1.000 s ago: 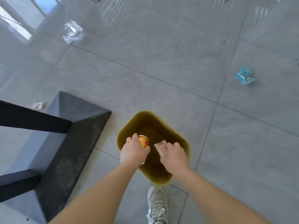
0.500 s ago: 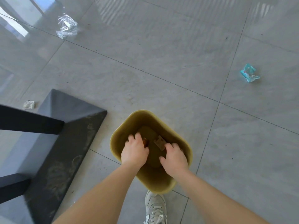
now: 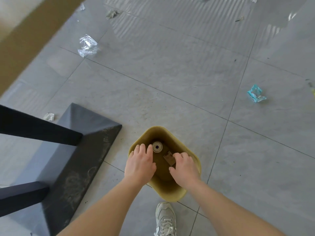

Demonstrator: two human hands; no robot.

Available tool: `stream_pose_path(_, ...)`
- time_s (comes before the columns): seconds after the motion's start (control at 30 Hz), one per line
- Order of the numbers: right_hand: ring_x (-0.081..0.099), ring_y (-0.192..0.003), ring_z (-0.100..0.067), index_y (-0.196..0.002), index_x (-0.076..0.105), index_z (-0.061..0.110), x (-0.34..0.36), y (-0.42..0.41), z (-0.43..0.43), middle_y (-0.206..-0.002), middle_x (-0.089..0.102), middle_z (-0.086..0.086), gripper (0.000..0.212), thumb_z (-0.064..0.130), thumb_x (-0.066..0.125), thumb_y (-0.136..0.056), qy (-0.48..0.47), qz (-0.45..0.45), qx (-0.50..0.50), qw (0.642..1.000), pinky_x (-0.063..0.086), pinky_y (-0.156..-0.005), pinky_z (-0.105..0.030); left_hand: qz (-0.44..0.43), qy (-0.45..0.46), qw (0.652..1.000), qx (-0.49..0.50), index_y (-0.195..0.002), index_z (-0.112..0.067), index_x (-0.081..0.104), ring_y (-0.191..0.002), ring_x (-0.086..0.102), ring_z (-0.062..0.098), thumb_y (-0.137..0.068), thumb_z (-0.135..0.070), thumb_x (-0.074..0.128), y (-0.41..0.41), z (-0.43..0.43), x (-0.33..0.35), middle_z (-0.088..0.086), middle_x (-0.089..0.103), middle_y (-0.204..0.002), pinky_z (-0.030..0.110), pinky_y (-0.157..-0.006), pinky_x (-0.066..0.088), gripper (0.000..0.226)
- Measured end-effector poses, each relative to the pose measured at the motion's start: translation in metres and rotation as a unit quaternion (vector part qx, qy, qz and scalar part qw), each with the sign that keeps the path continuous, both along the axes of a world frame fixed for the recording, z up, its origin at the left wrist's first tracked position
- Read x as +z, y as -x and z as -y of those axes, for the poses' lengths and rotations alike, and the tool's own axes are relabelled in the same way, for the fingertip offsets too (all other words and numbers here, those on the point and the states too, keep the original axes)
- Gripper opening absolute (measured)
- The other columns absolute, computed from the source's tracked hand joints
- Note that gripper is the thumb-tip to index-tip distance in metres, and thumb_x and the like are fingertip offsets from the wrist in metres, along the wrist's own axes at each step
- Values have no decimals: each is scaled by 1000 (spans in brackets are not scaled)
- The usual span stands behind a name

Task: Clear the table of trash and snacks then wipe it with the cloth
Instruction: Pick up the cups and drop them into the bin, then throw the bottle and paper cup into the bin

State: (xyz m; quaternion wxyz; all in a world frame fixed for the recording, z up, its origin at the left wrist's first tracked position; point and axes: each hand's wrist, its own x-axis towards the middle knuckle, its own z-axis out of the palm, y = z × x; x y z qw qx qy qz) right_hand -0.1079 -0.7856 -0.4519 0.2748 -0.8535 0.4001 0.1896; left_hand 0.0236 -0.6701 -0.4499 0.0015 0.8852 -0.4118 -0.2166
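Head cam, looking straight down at the floor. Everything hangs around the olive-yellow trash bin (image 3: 172, 193), so I'll place stuff off that.

Both hands are over the bin's mouth and both are empty. The left hand (image 3: 139, 165) is palm down with fingers loosely spread over the bin's left rim; the right hand (image 3: 185, 169) is the same over the right side, fingers slack and holding nothing. Down inside the bin, between the two hands, sits a small can (image 3: 157, 147) standing on end, and just beside it a flat brown snack wrapper (image 3: 169, 159) lying on the bottom.

To the left of the bin is the dark base of the counter (image 3: 80, 150), with a blurred edge of the countertop up in the far left corner. No cloth in sight, so by my guess the wiping hasn't started.

Scattered on the floor well away from the bin: a crumpled clear plastic wrapper (image 3: 87, 46) up and left, a teal wrapper (image 3: 256, 93) off to the right, and a small white scrap (image 3: 49, 116) beyond the counter base.

Handling-wise, my read is these wrappers weigh next to nothing, crinkly and soft, a bit slippery, so pinch a raised fold rather than trying to scoop them flat. The can looks stiff and light; grab it around the sides. The bin itself looks like thin plastic, best lifted by the rim.
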Motion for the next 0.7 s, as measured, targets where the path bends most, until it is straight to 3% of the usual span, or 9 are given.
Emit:
stream_pose_path(0.3, 45, -118, -20, -127, 45, 25, 111, -10, -8, -126, 51, 2, 40, 41, 55, -92, 23, 30, 19, 999, 43, -99, -34, 29, 36, 999, -24, -150, -23, 18, -137, 32, 29, -93, -51, 39, -8, -20, 130, 7, 36, -149, 44, -115, 26, 66)
stream_pose_path(0.47, 46, -118, -20, -130, 44, 26, 200, -11, -20, -129, 50, 2, 42, 41, 52, -91, 45, 42, 51, 997, 47, -96, -33, 46, 29, 998, -31, -150, -24, 13, -146, 17, 33, -95, -53, 35, 0, -39, 225, 10, 24, -157, 51, -120, 15, 67)
stream_pose_path(0.7, 44, -117, -18, -135, 43, 26, 314, -24, -37, -131, 49, 2, 45, 43, 52, -94, 81, 96, 78, 989, 46, -96, -31, 75, 69, 994, -28, -149, -24, 18, -145, 20, 36, -93, -54, 38, 14, -70, 336, 13, 29, -156, 53, -119, 13, 67)
